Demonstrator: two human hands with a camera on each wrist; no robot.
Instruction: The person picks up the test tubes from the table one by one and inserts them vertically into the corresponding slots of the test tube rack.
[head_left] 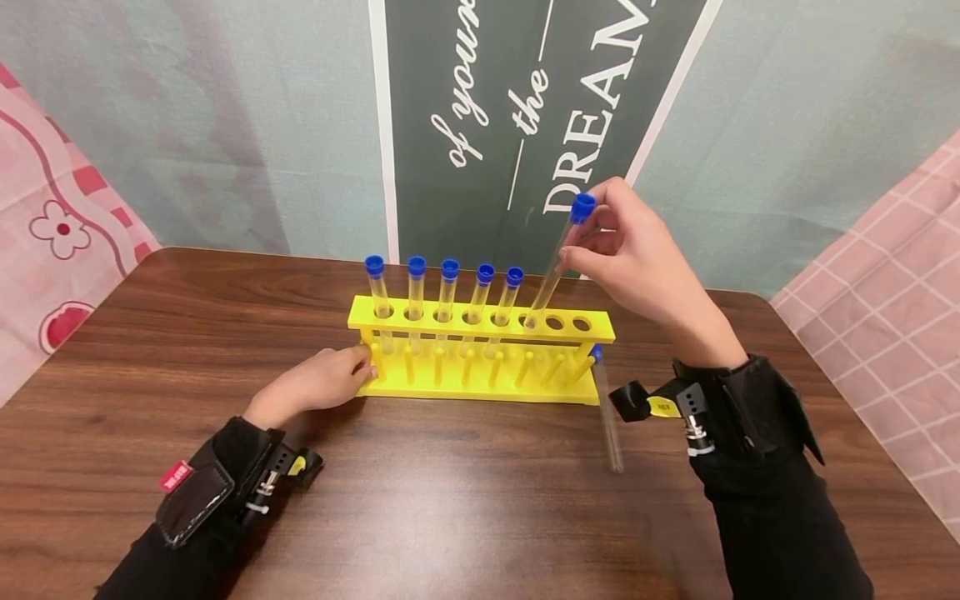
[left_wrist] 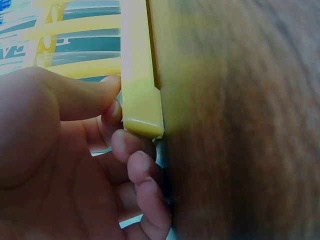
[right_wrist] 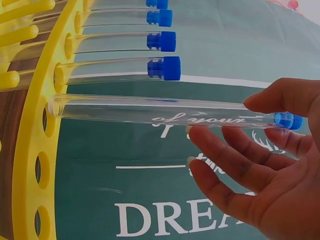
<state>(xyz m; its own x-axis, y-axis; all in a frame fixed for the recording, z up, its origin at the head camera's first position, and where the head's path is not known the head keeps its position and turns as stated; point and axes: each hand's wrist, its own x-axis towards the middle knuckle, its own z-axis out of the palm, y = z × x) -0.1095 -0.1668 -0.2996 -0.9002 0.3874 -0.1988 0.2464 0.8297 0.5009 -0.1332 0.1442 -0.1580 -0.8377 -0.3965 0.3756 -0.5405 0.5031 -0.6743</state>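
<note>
While left hand [head_left: 318, 385] steadies rack [head_left: 480, 327] — right hand [head_left: 637, 258] pinches tube [head_left: 558, 258].

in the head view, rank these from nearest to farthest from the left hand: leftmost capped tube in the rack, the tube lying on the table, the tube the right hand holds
1. The leftmost capped tube, standing in the yellow rack just above the left hand.
2. The held tube, right of the rack's middle, pinched by the right hand.
3. The tube lying on the table, off the rack's right end.
</note>
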